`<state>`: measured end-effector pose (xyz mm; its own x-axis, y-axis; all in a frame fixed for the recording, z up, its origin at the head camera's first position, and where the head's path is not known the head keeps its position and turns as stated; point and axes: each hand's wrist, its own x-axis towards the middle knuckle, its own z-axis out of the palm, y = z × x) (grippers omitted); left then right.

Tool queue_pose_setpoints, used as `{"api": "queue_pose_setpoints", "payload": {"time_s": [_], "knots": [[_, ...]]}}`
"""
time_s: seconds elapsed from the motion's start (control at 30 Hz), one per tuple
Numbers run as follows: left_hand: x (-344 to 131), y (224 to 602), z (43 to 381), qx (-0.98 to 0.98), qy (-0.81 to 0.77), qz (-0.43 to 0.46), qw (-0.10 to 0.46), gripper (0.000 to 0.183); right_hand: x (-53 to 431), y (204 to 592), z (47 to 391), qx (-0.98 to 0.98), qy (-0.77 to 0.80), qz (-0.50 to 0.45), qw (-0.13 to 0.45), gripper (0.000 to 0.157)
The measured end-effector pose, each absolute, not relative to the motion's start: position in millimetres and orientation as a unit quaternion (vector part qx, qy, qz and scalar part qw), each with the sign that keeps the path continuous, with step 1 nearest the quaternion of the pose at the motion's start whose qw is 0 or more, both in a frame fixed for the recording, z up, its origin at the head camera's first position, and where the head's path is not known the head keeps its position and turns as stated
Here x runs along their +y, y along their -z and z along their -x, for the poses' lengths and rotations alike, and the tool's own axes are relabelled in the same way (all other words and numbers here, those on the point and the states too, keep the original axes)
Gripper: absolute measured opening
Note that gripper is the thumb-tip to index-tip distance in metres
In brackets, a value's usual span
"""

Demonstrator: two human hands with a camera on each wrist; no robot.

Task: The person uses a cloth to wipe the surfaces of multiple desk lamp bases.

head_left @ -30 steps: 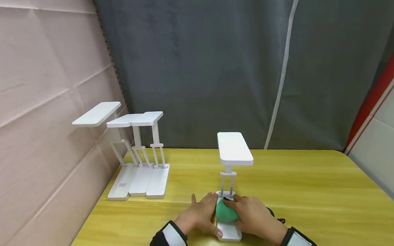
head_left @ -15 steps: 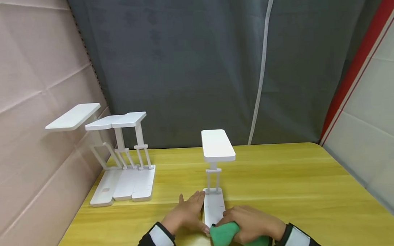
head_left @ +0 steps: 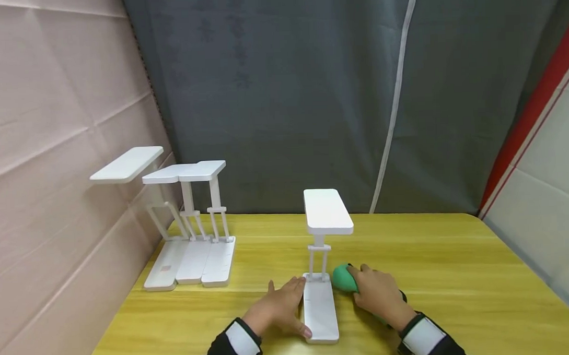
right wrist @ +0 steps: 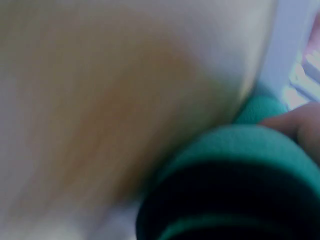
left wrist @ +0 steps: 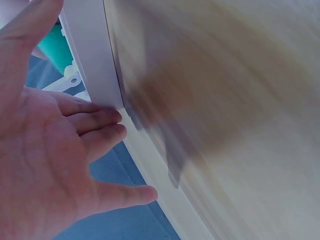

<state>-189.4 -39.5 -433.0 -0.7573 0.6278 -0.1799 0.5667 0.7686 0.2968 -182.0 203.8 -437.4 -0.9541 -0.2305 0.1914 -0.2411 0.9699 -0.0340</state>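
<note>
A white folding stand (head_left: 321, 312), with a flat base, a thin two-legged arm and a slanted top plate, stands upright on the table in the head view. My left hand (head_left: 283, 309) lies along the left side of its base, fingers straight against the edge and thumb near the front corner. In the left wrist view, that hand (left wrist: 50, 150) shows its palm, with fingertips at the base's side. My right hand (head_left: 380, 294) grips a green cloth (head_left: 344, 279) with black edging, its bunched end at the base's far right side. The cloth (right wrist: 240, 145) fills the lower right wrist view.
Several similar white stands (head_left: 193, 259) stand side by side at the left of the wooden table (head_left: 423, 256), near the pale wall covering (head_left: 67, 153). A dark grey curtain (head_left: 272, 105) hangs behind the table. A white panel with a red stripe (head_left: 536, 106) borders the right.
The cloth in my right hand has gone from the top of the base to its front end, then to its far right side. My left hand has stayed at the left edge.
</note>
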Motion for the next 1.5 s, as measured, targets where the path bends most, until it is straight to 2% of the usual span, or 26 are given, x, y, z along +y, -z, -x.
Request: {"api": "queue_pose_setpoints", "payload": {"time_s": [0.2,0.63,0.93,1.03,1.1,1.27,1.4,1.5], "knots": [[-37.7,428.9,188.8,0.931,-0.101,-0.325,0.131,0.115,197.6,437.4,176.2,-0.981,0.004,-0.174,0.087,0.047],[-39.2,423.7,190.7,0.933,-0.1,-0.321,0.129,0.116,209.7,418.4,149.2,-0.943,-0.043,-0.33,0.018,0.051],[-42.9,429.7,190.5,0.932,-0.115,-0.312,0.144,0.116,215.6,412.6,133.8,-0.909,-0.109,-0.399,-0.055,0.058],[-43.2,432.1,190.3,0.93,-0.118,-0.316,0.145,0.116,222.5,406.9,138.9,-0.913,-0.145,-0.373,-0.077,0.057],[-42.6,433.2,190.1,0.929,-0.117,-0.318,0.146,0.115,224.9,405.6,146.8,-0.933,-0.145,-0.324,-0.058,0.053],[-40.3,435.4,189.1,0.929,-0.118,-0.319,0.146,0.116,216.0,420.2,170.5,-0.978,-0.073,-0.189,0.055,0.05],[-41.0,437.7,185.1,0.931,-0.118,-0.314,0.146,0.116,201.5,440.6,179.9,-0.98,-0.004,-0.176,0.09,0.05],[-41.7,438.3,182.9,0.932,-0.115,-0.313,0.141,0.116,195.2,447.0,177.3,-0.976,0.023,-0.199,0.083,0.049]]}}
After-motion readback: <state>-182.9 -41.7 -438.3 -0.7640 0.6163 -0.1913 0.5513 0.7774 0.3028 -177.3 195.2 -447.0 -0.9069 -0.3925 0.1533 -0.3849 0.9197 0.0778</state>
